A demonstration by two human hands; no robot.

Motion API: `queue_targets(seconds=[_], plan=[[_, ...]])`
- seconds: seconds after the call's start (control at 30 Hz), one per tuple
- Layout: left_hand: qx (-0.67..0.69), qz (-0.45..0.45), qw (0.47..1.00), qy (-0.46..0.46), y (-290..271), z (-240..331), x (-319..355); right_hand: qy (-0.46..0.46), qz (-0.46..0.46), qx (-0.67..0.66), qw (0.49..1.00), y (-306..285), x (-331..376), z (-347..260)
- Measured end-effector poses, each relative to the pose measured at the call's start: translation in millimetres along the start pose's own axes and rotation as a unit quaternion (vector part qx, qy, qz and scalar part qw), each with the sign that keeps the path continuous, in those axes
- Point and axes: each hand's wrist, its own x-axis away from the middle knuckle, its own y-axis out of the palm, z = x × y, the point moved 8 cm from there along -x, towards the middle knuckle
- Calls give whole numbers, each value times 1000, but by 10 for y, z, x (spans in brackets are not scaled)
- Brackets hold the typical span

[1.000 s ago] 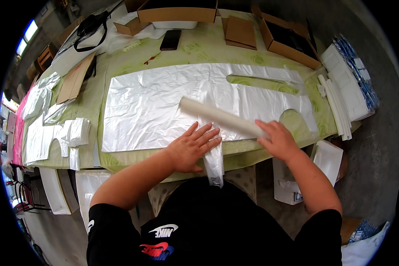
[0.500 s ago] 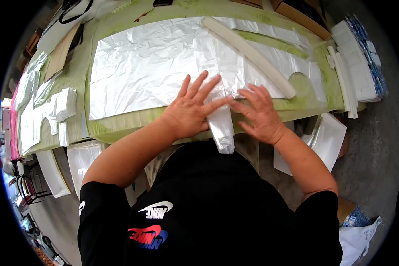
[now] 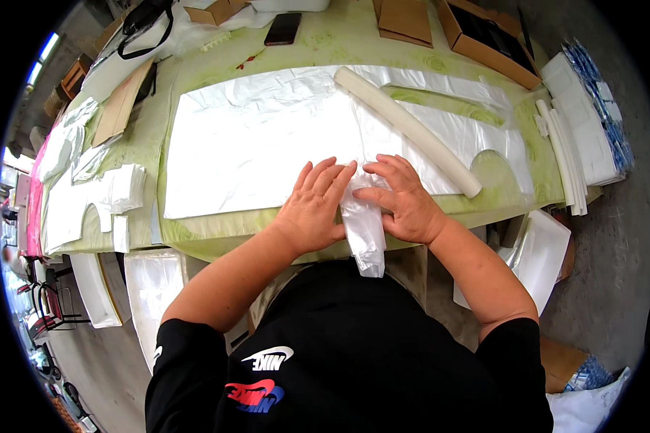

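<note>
A narrow folded length of thin white plastic film lies across the table's front edge, its near end hanging over toward me. My left hand is along its left side, palm down, fingers extended and thumb against the film. On the other side my right hand has bent, parted fingers, with the forefinger lying over the strip and the thumb at its right edge. Beneath and beyond the hands spreads a large flat white plastic sheet, with cut-out shapes at its right part. A pale long tube rests diagonally on it.
A green patterned cloth covers the table. Folded white plastic pieces lie at the left. A phone and a cardboard box are at the back. White rods lie on the right; bins stand below the edge.
My hands have drawn in closer on both sides of the folded plastic, and the raised fold beyond them has come down. The view has tilted up, showing more of the table's back.
</note>
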Motion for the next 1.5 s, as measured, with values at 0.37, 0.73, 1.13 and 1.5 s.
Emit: queue_targets(seconds=[0.37,0.73,1.13,1.5], plan=[[118,65,987,-89,-15,-211,-40,381,42,-330,863,351,-18,586],[129,42,984,-113,13,-297,-72,460,-160,-112,866,337,-502,747],[-80,-37,994,-58,168,-337,-480,458,-89,-91,880,366,-432,727],[-67,-110,989,69,118,89,105,411,6,-393,822,256,516,-168]])
